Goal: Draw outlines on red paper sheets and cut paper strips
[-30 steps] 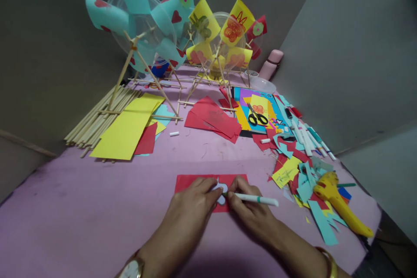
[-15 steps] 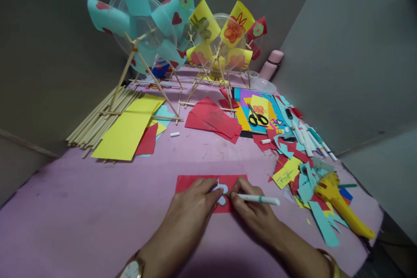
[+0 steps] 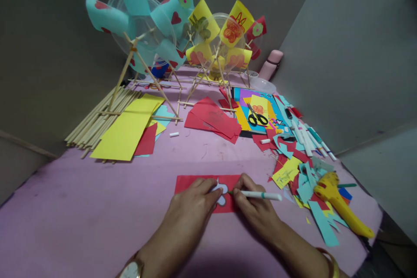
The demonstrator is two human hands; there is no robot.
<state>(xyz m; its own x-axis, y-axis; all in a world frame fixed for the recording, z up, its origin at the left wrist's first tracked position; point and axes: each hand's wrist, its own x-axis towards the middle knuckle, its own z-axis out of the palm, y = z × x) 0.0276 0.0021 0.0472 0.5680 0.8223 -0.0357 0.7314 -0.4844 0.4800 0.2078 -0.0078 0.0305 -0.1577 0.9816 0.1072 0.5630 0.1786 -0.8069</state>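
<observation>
A red paper rectangle (image 3: 184,182) lies on the pink tabletop in front of me, with a pale paper cutout (image 3: 222,200) of rounded lobes on top of it. With thumb and fingertips, my left hand (image 3: 192,204) presses the cutout down onto the paper and covers its left part. Pinched in my right hand (image 3: 253,206) is a white marker pen (image 3: 262,195) with a green band. Its dark green tip touches or nearly touches the cutout's right edge.
At the back stand stick-framed wheels with blue (image 3: 140,2) and yellow (image 3: 204,19) paper blades. Wooden sticks (image 3: 94,126) and yellow paper (image 3: 125,132) lie left. Red sheets (image 3: 213,119), black scissors (image 3: 258,118), markers (image 3: 306,141), paper scraps (image 3: 286,171) and a yellow glue gun (image 3: 345,210) lie ahead and right.
My right hand and the marker have shifted slightly to the right along the cutout's edge. The left hand keeps its place on the cutout.
</observation>
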